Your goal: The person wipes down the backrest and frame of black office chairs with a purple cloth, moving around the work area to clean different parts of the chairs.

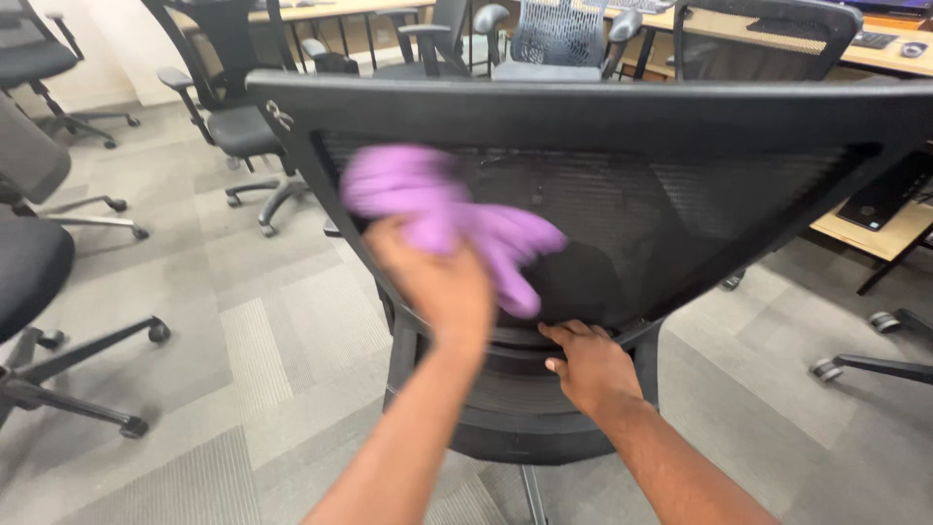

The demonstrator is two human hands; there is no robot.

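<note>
Nearest, the right hand point(593, 365) grips the mesh chair back point(680, 194) at its lower edge, fingers curled — at eleven o'clock the left hand point(437, 282), blurred, clutches a purple cloth point(437, 204) against the mesh.

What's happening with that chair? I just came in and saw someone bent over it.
A person is wiping the mesh back of a black office chair with a purple cloth. The left hand holds the cloth against the mesh and is blurred. The right hand grips the frame at the bottom of the backrest. Other chairs and desks stand around on grey carpet.
</note>
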